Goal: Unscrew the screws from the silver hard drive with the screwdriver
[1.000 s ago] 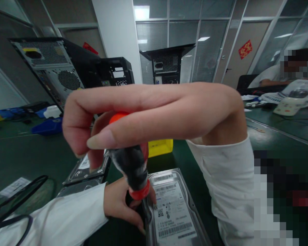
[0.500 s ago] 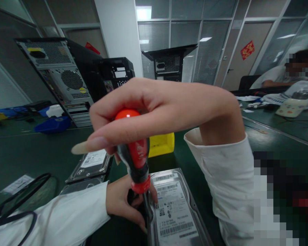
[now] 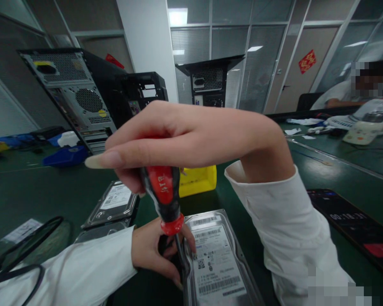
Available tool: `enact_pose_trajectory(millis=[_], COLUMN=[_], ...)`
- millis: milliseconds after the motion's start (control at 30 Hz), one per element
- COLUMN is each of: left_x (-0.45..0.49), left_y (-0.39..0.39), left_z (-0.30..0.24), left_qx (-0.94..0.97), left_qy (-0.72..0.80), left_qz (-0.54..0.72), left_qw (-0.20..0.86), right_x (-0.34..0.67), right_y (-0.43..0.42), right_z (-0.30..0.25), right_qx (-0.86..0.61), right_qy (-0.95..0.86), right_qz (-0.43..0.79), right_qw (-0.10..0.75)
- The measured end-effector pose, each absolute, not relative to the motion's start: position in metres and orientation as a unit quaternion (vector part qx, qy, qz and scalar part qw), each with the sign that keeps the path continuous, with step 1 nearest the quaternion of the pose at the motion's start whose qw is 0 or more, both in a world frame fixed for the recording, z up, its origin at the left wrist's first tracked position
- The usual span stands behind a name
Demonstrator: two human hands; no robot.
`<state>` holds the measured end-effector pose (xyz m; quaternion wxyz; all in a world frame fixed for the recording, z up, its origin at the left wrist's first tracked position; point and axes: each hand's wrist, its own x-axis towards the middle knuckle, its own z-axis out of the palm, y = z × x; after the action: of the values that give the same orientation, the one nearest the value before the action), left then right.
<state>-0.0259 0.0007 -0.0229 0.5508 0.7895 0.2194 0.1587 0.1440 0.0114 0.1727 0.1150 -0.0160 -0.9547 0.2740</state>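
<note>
Two hands: both of the person's own hands are at work over a dark green desk (image 3: 35,195), both in white sleeves.
Right hand: the right hand (image 3: 178,136) is clenched from above around the top of a red-and-black-handled screwdriver (image 3: 164,191), thumb stretched out to the left; the tool stands nearly upright, tilted slightly.
Left hand: the left hand (image 3: 158,253) is curled at the foot of the screwdriver, fingers closed about its shaft and touching the left edge of the drive below.
Drive: a silver metal hard disk drive with a white barcode label (image 3: 213,259) lies flat on the desk, label up, just in front of the person; the screwdriver's tip meets its left edge, the contact point hidden by the fingers.
Second drive: another silver hard disk drive (image 3: 115,204) lies to the left, just beside the left sleeve.
Behind: a yellow plastic bin (image 3: 199,180) sits beyond the drives; open grey-and-black computer tower cases (image 3: 73,93) stand farther back.
Right side: a black phone with a lit screen (image 3: 354,225) lies on the desk.
Background: another person sits at a far desk.
</note>
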Motion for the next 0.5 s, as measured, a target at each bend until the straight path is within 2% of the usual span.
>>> enact_pose_trajectory(millis=[300, 500], left_x=[-0.0242, -0.027], left_y=[0.0008, 0.0029], left_z=[-0.0202, -0.0237], left_qx=[0.79, 0.798], left_qy=[0.226, 0.23], left_qz=[0.147, 0.14], left_qw=[0.551, 0.539], right_x=[0.1369, 0.1337], right_y=[0.013, 0.0074], right_z=[0.1715, 0.1716], right_qx=[0.001, 0.001], right_qy=[-0.937, -0.851], right_qz=[0.316, 0.498], right_qw=[0.149, 0.168])
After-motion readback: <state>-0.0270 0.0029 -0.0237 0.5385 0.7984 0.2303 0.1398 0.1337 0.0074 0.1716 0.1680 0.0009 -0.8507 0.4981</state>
